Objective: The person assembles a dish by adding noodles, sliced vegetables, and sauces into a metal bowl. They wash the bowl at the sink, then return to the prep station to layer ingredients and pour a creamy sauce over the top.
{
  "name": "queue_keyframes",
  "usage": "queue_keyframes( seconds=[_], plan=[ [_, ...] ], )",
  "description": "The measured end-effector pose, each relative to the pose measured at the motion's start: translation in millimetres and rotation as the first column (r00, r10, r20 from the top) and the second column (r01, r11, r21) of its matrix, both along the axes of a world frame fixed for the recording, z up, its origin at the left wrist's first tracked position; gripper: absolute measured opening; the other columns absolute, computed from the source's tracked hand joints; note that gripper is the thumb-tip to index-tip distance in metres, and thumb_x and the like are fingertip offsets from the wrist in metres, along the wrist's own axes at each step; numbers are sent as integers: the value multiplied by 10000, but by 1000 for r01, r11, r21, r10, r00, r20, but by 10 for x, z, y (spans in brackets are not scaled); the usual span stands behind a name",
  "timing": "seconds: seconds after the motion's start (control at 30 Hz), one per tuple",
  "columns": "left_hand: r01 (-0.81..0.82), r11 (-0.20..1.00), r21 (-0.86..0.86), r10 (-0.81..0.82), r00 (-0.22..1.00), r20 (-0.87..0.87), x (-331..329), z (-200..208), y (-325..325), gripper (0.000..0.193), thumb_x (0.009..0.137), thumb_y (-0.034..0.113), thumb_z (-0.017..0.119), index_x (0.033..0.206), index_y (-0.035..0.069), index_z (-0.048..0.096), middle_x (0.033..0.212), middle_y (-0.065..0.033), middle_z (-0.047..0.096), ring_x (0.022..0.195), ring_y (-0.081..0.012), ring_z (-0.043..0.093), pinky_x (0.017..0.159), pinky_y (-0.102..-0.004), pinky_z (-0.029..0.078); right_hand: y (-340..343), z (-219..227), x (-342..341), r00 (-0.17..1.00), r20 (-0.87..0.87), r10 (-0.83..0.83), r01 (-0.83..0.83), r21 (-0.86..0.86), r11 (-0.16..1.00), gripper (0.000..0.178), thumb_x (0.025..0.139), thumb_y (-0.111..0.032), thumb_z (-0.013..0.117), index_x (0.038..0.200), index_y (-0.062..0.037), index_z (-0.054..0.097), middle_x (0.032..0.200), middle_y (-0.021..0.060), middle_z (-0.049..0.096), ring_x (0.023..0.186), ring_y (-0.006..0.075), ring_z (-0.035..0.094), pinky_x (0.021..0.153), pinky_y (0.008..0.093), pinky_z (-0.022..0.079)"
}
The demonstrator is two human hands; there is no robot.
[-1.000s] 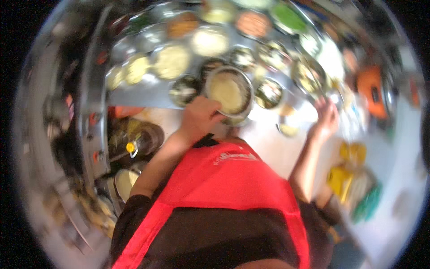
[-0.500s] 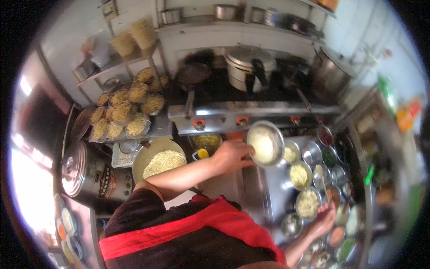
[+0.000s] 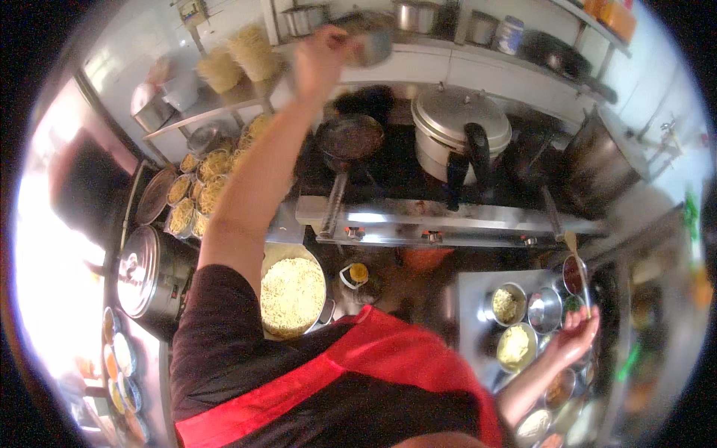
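My left hand [image 3: 323, 63] is raised high at the far side, level with the wall shelf. Its fingers grip the edge of a small metal bowl [image 3: 373, 45], blurred by motion; what it contains cannot be made out. Low at the right, my right hand [image 3: 571, 340] holds a long-handled spoon [image 3: 572, 243], head pointing away from me, above the ingredient bowls. Nearest that hand are a bowl of pale shredded food [image 3: 515, 346], a bowl of chopped pale food [image 3: 508, 305] and a metal bowl [image 3: 545, 310].
Ahead stands a stove [image 3: 396, 218] with a pressure cooker [image 3: 459, 123], a dark frying pan [image 3: 349, 140] and a tall pot [image 3: 605, 160]. A large pot of noodles [image 3: 293, 295] sits near my left arm. Portions of noodles [image 3: 181, 216] fill the left counter.
My left hand has swung up and away with the metal bowl, from over the right counter to shelf height. My right hand has moved farther forward with the spoon. The view has shifted.
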State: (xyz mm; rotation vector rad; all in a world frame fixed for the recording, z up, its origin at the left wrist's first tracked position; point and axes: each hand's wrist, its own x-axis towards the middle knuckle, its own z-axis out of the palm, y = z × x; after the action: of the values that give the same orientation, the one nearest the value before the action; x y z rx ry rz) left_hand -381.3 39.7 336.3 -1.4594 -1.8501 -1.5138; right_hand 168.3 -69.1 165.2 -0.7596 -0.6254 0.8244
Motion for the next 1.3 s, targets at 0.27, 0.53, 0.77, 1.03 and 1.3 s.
queue_keyframes(
  seconds=[0.27,0.53,0.77,1.03,1.3],
  plan=[
    [438,855,276,-513,638,574,-1448,67,1555,317,910,279,557,938,-35,579,725,-156,624,571,-238,596,504,-358,501,1146,-294,200,989,-77,123,-130,-92,987,371,937,-252,488,1196,14,472,938,84,589,807,148,556,744,284,463],
    [-41,855,-518,-43,988,-150,-308,192,2179,668,901,393,526,1421,69,259,1073,-196,607,793,-246,613,754,-419,490,1756,-184,54,995,-88,-55,31,-254,967,313,941,-229,448,1127,12,518,877,51,602,732,134,547,699,248,448],
    [60,925,-375,-19,994,112,-124,301,2126,701,852,446,609,1362,42,348,1284,-196,470,801,-242,583,714,-390,504,1603,-469,256,983,-96,156,-169,-154,973,356,936,-247,456,1178,12,493,953,98,615,821,159,581,741,291,467],
    [249,967,-56,-227,941,252,203,202,1051,212,843,167,673,906,-8,571,783,-101,612,576,-150,563,503,-274,475,852,-467,11,988,-105,110,-126,-167,978,335,950,-278,466,1151,-11,490,874,49,563,694,106,473,681,265,432],
    [408,895,-180,-439,876,-199,569,-795,-911,358,551,177,844,833,84,644,904,-95,651,860,-184,600,825,-350,484,-309,-533,-294,973,-94,211,-220,-98,971,289,938,-278,497,1071,-24,529,874,68,590,730,127,545,670,273,473]
  ],
)
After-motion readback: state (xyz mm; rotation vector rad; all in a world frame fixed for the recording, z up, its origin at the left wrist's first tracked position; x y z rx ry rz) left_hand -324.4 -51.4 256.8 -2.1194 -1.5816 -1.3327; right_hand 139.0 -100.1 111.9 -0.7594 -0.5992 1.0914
